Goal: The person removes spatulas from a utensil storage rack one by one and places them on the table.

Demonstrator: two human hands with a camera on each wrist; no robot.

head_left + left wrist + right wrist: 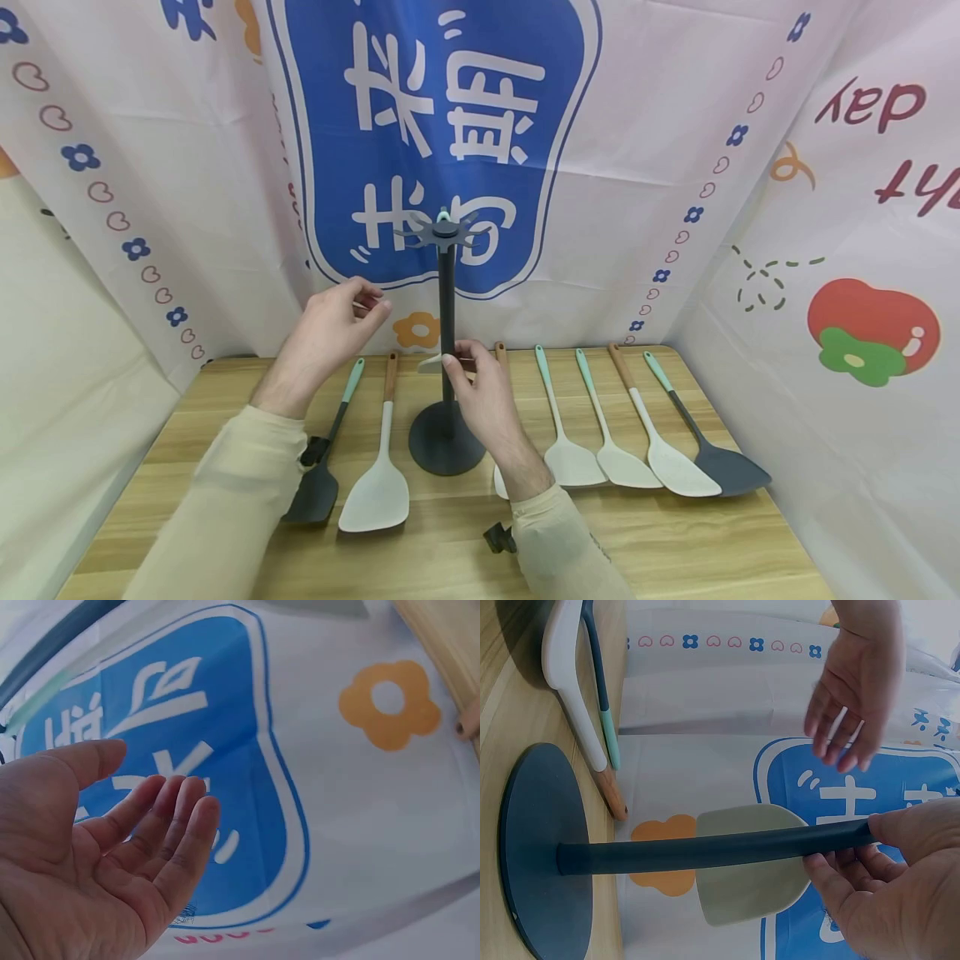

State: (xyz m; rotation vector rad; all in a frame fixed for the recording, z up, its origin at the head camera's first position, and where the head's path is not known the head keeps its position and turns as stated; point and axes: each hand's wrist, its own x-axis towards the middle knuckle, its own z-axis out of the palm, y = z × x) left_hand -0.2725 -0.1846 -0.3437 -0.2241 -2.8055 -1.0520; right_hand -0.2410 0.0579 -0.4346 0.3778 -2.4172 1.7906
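Note:
A dark utensil stand [447,292] with a round base [447,450] and a slotted top ring stands upright on the table. My right hand [487,400] pinches its pole between thumb and fingers, as the right wrist view shows closely [900,892]. Behind the pole hangs a spatula with a pale green head [750,889]; its mint handle tip [443,214] pokes up at the ring. To the left of the pole, my left hand [330,337] is in the air with loosely bent fingers and nothing in it, its palm visible in the left wrist view [112,862].
Left of the stand lie a dark spatula [315,492] with a mint handle and a white spatula [377,496] with a wooden handle. Several more spatulas lie at right, including a dark one [727,469]. A printed curtain [630,150] hangs behind the wooden table [420,558].

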